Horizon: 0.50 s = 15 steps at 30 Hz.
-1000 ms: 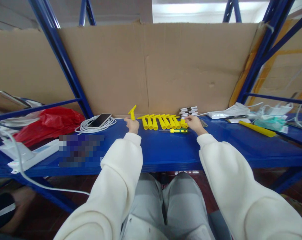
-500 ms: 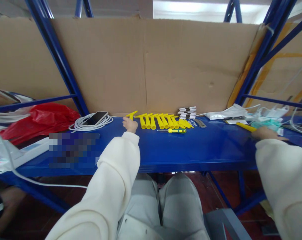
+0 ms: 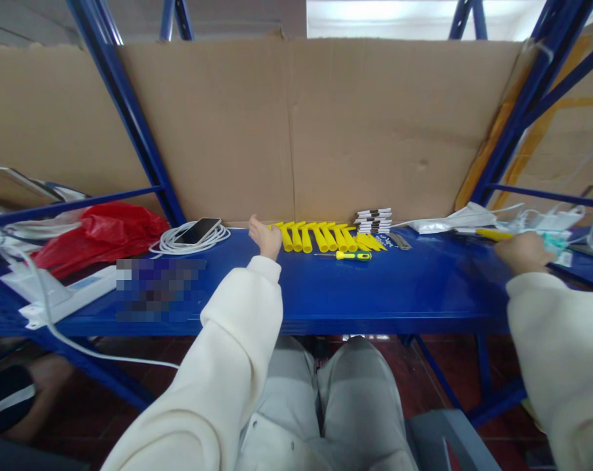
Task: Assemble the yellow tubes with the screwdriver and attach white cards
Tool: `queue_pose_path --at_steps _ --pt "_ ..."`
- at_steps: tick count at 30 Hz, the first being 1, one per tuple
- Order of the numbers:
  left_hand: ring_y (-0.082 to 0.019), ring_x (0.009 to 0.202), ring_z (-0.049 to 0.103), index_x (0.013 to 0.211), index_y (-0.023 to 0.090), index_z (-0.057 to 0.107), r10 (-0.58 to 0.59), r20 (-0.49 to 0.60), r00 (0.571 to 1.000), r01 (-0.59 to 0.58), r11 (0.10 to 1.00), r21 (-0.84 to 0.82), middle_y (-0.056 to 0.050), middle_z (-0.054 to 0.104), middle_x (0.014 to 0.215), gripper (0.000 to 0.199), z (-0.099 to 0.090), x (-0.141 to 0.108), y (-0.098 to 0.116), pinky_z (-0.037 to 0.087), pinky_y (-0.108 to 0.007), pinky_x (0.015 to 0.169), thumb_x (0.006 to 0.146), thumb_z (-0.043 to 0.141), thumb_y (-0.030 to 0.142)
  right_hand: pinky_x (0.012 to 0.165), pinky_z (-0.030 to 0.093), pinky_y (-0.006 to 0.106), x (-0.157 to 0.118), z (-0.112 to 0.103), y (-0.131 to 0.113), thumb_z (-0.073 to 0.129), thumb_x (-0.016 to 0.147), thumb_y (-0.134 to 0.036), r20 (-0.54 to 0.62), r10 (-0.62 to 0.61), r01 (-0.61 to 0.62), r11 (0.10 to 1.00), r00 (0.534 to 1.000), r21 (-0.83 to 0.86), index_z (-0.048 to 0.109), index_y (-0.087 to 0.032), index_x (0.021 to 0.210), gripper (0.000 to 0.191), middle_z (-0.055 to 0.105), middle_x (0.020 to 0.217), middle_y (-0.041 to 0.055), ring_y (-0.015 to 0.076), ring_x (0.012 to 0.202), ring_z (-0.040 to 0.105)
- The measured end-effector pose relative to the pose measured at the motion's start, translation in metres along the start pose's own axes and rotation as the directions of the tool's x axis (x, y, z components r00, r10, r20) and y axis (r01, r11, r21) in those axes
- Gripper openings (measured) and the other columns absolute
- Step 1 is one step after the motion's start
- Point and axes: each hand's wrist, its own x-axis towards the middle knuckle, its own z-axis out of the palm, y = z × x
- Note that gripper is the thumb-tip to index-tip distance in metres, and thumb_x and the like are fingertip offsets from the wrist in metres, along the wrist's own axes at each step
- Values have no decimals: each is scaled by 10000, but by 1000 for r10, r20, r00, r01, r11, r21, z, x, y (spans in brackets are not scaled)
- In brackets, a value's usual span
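Note:
My left hand [image 3: 267,238] is at the left end of a row of yellow T-shaped plastic handles [image 3: 306,238], thumb raised and fingers apart. A bit of yellow shows behind it, mostly hidden. At the right, my right hand [image 3: 525,252] is closed around one end of another yellow plastic handle [image 3: 493,234], which points left; its fingers are partly hidden. Right of the row lie flat yellow pieces [image 3: 371,243] and grey blade-like strips [image 3: 401,241]. A yellow-green screwdriver [image 3: 354,256] lies in front of the row.
A stack of small white packs [image 3: 374,221] stands against the cardboard. Coiled white cable [image 3: 166,246] with a phone [image 3: 198,230], a red plastic bag [image 3: 103,237] and a power strip [image 3: 88,288] lie left. White plastic packaging [image 3: 453,219] is at back right. Blue shelf posts [image 3: 129,124] frame the bench.
My left hand has spread its fingers, and the handle it gripped is mostly hidden behind it. My right hand has lifted its yellow handle slightly. The view has shifted a little left.

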Motion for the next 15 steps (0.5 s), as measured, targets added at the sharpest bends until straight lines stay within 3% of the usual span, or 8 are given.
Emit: queue_pose_path --at_steps 5,10,15 --pt "-286 1449 370 1280 146 437 131 38 991 -124 982 -145 -191 481 1424 587 3 -9 7 234 -438 1218 724 551 -5 968 337 587 -9 -3 -34 631 860 -250 -121 41 -25 991 992 134 569 -18 1336 533 566 1285 363 416 1231 554" --pt "-303 1439 378 1269 162 454 54 56 997 -43 984 -175 -189 492 1406 608 6 -9 3 232 -474 1212 693 553 -6 992 286 633 -9 3 -41 670 857 -274 -239 126 -41 943 963 331 604 -33 1280 492 570 1267 353 441 1220 534" --pt "-304 1446 370 1268 164 453 5 41 999 5 975 -223 -198 476 1432 583 6 -8 4 226 -487 1213 716 536 -5 1024 321 609 -21 1 -52 607 872 -162 -323 57 109 874 945 473 587 -92 1301 435 558 1312 285 386 1279 497"
